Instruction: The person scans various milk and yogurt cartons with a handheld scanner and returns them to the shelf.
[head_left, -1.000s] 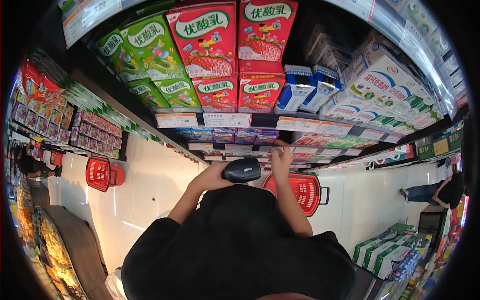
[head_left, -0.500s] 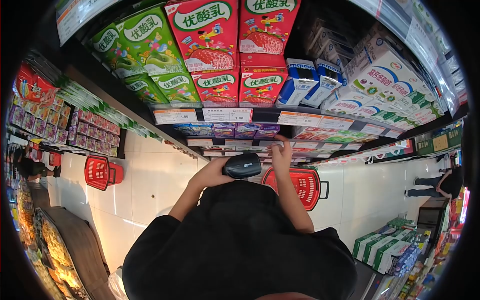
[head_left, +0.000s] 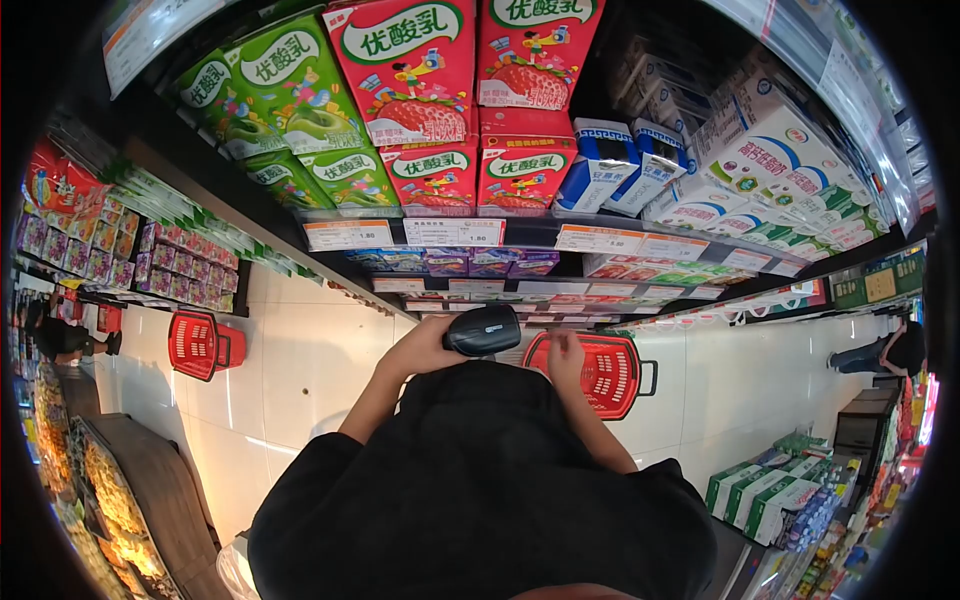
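A black handheld barcode scanner (head_left: 482, 331) is gripped in my left hand (head_left: 424, 346), held in front of my body below the shelf edge. My right hand (head_left: 566, 356) hangs to the right of it with the fingers curled in, and no object shows in them. Behind that hand, overlapping it in this view, is a red shopping basket (head_left: 622, 375) on the floor. Above both hands the lower shelf carries small purple cartons (head_left: 490, 263) and price tags.
Red strawberry drink boxes (head_left: 420, 75), green ones (head_left: 285, 80) and white milk packs (head_left: 775, 150) fill the upper shelf. Another red basket (head_left: 207, 345) stands on the left floor. Green-and-white cartons (head_left: 755, 495) are stacked at right. A person (head_left: 880, 352) is at the far right.
My right hand has drawn back from the lower shelf toward me, its fingers curling in. The left hand with the barcode scanner stays nearly still. The person at far right has shifted.
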